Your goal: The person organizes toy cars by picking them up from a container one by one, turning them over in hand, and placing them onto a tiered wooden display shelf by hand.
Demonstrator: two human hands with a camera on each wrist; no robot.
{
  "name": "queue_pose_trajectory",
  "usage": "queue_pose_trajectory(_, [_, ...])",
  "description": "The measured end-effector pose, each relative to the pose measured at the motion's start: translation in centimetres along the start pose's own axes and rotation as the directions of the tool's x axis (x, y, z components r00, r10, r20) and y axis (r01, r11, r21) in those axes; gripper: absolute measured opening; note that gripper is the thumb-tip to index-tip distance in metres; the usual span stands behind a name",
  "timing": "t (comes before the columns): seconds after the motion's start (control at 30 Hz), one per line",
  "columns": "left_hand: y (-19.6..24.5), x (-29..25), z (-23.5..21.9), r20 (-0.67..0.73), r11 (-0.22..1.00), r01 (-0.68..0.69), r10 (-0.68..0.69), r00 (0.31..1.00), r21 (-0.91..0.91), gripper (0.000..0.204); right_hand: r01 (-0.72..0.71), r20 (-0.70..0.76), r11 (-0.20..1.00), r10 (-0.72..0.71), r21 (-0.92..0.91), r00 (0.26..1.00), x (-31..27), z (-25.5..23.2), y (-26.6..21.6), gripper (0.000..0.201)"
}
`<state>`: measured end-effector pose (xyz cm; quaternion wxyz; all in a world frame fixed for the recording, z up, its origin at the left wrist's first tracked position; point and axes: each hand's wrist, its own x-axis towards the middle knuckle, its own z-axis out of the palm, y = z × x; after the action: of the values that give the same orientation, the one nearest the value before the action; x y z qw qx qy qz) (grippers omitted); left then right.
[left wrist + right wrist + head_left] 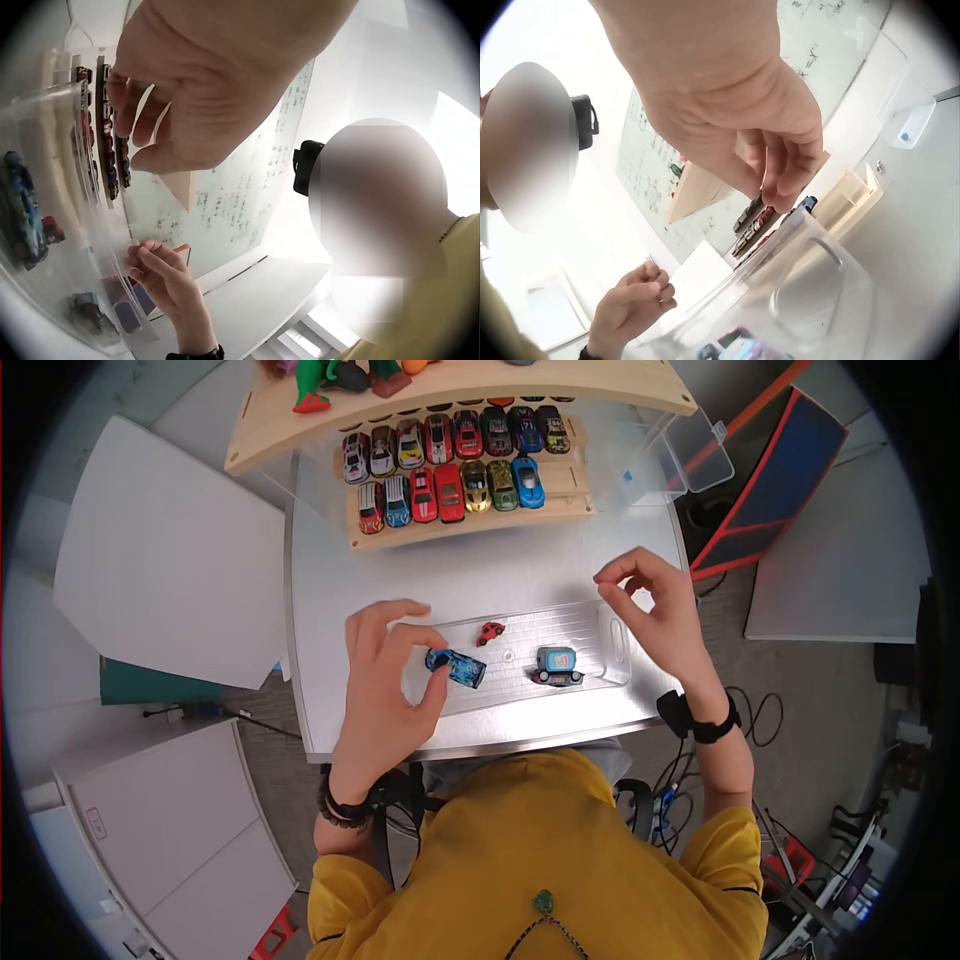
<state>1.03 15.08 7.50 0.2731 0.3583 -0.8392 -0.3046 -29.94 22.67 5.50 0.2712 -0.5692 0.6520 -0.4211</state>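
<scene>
My left hand (385,675) is over the left end of a clear plastic bin (619,645), thumb and fingers spread apart. Between thumb and forefinger in the head view shows a blue patterned toy car (463,669); the left wrist view has this toy car (25,210) lying in the bin, away from the fingers. A small red toy car (490,633) lies near the bin's middle. Farther right sits a teal toy van (556,660), with a dark part along its near side. Above the bin's right end hovers my right hand (658,615), fingers loosely bent and holding nothing.
Behind the bin, a wooden rack (565,480) bears rows of toy cars (450,492). A wooden shelf (560,385) with figures on it overhangs the rack. At the back right is a clear plastic container (708,465). The metal table's front edge (500,748) runs near the person's body.
</scene>
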Motion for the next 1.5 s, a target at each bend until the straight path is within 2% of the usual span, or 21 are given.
queue_pose_trajectory(0.03, [0.1, -0.1, -0.3, 0.008, 1.000, 0.010, -0.010, 1.000, 0.000, 0.029, 0.066, -0.041, 0.994, -0.069, -0.083, 0.997, -0.9, 0.2, -0.3, 0.007])
queue_pose_trajectory(0.1, [0.2, -0.4, -0.7, 0.237, 0.966, -0.001, -0.063, 0.969, 0.258, 0.046, 0.030, -0.012, 0.996, -0.032, -0.088, 0.999, -2.4, 0.3, -1.3, 0.014])
queue_pose_trajectory(0.17, [-0.5, -0.3, -0.5, 0.269, 0.963, 0.010, -0.085, 0.959, 0.269, 0.047, 0.247, 0.155, 0.919, -0.207, -0.309, 0.966, -3.1, 0.3, -2.1, 0.020])
queue_pose_trajectory(0.2, [-0.7, -0.2, -0.4, 0.294, 0.960, 0.014, -0.099, 0.951, 0.279, 0.049, 0.233, 0.253, 0.925, -0.158, -0.301, 0.954, -3.3, 0.1, -2.4, 0.023])
queue_pose_trajectory(0.23, [-0.8, -0.1, -0.4, 0.300, 0.959, 0.017, -0.105, 0.948, 0.282, 0.049, 0.228, 0.254, 0.928, -0.154, -0.295, 0.955, -3.3, 0.1, -2.9, 0.023])
queue_pose_trajectory(0.3, [-0.6, 0.3, -0.3, 0.335, 0.937, -0.023, -0.102, 0.937, 0.349, 0.045, 0.247, 0.360, 0.916, -0.125, -0.316, 0.925, -3.1, 0.2, -3.9, 0.020])
queue_pose_trajectory(0.5, [-1.4, 0.8, 0.3, 0.374, 0.932, -0.063, -0.081, 0.924, 0.357, 0.035, 0.246, 0.434, 0.859, -0.030, -0.450, 0.901, -2.5, 0.8, -3.9, 0.019])
queue_pose_trajectory(0.7, [-2.2, 0.9, 0.8, 0.370, 0.930, -0.090, -0.052, 0.928, 0.357, 0.030, 0.262, 0.483, 0.823, 0.018, -0.504, 0.875, -2.2, 1.0, -3.3, 0.016])
queue_pose_trajectory(0.8, [-2.4, 0.9, 0.8, 0.370, 0.936, -0.106, -0.028, 0.929, 0.337, 0.026, 0.299, 0.502, 0.817, -0.013, -0.494, 0.865, -2.1, 1.1, -3.3, 0.012])
queue_pose_trajectory(1.03, [-2.5, 0.9, 0.0, 0.389, 0.968, -0.074, -0.026, 0.921, 0.241, 0.025, 0.290, 0.475, 0.814, -0.020, -0.503, 0.880, -2.3, 1.6, -2.7, 0.012])
queue_pose_trajectory(1.2, [-2.1, 0.7, -0.8, 0.312, 0.981, -0.019, -0.044, 0.949, 0.196, 0.029, 0.313, 0.442, 0.813, -0.077, -0.491, 0.893, -2.6, 1.9, -2.3, 0.014])
queue_pose_trajectory(1.5, [-1.1, 0.2, 0.0, 0.175, 0.982, -0.054, 0.022, 0.984, 0.179, 0.033, 0.280, 0.353, 0.815, -0.100, -0.507, 0.930, -2.7, 1.8, -2.1, 0.009])
